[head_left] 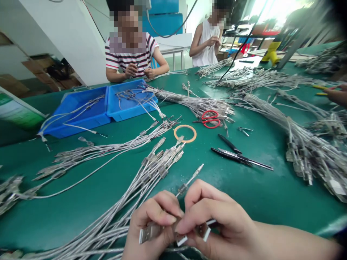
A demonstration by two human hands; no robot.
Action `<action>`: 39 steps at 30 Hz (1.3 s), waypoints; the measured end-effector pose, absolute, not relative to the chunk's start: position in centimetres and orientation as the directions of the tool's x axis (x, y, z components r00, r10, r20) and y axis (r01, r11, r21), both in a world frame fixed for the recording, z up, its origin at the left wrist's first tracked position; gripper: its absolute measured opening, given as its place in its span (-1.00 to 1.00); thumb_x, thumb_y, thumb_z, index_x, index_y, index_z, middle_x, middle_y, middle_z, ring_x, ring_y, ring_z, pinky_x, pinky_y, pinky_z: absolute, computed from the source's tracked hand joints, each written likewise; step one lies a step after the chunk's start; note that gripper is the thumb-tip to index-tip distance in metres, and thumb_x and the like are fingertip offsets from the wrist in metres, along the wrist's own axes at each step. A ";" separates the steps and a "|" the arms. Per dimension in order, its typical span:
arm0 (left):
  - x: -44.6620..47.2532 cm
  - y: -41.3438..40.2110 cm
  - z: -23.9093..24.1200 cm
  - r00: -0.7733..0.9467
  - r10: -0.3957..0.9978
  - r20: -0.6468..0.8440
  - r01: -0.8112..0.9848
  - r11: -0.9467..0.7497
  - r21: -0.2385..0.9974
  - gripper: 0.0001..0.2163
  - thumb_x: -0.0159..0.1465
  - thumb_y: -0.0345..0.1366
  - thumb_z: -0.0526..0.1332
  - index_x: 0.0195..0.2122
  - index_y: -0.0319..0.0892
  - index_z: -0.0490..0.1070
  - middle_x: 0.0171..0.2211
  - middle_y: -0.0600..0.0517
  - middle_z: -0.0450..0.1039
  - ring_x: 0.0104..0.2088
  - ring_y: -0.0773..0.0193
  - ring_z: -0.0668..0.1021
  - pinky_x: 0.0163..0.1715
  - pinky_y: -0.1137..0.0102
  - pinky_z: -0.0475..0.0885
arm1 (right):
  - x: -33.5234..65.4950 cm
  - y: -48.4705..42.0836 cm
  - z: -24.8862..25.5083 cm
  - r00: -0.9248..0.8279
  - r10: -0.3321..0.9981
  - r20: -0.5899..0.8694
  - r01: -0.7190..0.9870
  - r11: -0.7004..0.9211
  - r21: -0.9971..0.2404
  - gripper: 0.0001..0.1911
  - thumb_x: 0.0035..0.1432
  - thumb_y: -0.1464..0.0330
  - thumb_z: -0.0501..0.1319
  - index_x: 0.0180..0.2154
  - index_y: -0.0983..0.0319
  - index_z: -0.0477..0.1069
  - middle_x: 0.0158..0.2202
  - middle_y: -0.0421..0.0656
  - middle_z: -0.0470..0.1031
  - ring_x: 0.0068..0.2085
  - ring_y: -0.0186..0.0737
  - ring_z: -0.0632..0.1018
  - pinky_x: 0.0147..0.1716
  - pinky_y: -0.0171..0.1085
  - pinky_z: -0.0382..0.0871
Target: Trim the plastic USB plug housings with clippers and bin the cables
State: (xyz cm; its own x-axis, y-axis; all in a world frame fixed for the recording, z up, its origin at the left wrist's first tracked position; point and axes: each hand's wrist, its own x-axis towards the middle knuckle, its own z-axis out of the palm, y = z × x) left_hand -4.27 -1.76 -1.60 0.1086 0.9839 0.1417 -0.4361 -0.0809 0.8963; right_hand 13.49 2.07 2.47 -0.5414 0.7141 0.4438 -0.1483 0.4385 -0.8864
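Head view: left hand point(151, 216) and right hand point(223, 218) pinch USB plugs point(149, 234); likely gathering step; next calls for aligned ends.

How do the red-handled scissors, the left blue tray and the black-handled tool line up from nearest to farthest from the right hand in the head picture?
1. Black-handled tool: nearest, ahead of the right hand.
2. Red-handled scissors: farther ahead, beyond the tool and slightly left.
3. Left blue tray: farthest, well off to the left.
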 end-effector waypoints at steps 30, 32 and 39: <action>-4.5 -1.9 -1.8 0.146 0.984 0.102 -0.368 -0.042 0.929 -0.91 0.19 -0.32 0.35 -0.34 0.07 0.56 -0.39 0.11 0.51 -0.35 0.25 0.53 -0.35 0.33 0.41 | 12.9 1.4 1.8 -0.534 0.801 0.272 -0.280 0.136 -0.950 -0.94 0.09 0.50 0.28 -0.40 0.29 0.42 -0.45 -0.17 0.37 -0.46 -0.40 0.36 -0.48 -0.40 0.24; -4.4 -1.9 -1.7 0.137 0.986 0.094 -0.345 -0.041 0.938 -0.91 0.19 -0.32 0.35 -0.34 0.07 0.56 -0.38 0.11 0.51 -0.35 0.24 0.53 -0.35 0.33 0.41 | 12.8 1.4 1.9 -0.523 0.808 0.271 -0.262 0.150 -0.953 -0.93 0.09 0.49 0.28 -0.41 0.29 0.42 -0.46 -0.18 0.37 -0.47 -0.40 0.37 -0.49 -0.40 0.25; -4.6 -1.7 -2.0 0.142 0.983 0.119 -0.355 -0.061 0.933 -0.92 0.21 -0.31 0.34 -0.32 0.07 0.55 -0.37 0.12 0.52 -0.35 0.27 0.52 -0.35 0.34 0.40 | 12.8 1.5 2.0 -0.513 0.832 0.211 -0.238 0.098 -0.966 -0.95 0.07 0.51 0.26 -0.40 0.29 0.41 -0.47 -0.18 0.38 -0.48 -0.41 0.37 -0.51 -0.41 0.23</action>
State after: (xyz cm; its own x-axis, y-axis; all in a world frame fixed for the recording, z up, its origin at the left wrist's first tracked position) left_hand -4.58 -1.71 -1.99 0.1418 0.9828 0.1186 -0.3548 -0.0614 0.9329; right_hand 12.77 1.45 2.01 -0.5130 0.8321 0.2107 -0.2379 0.0980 -0.9663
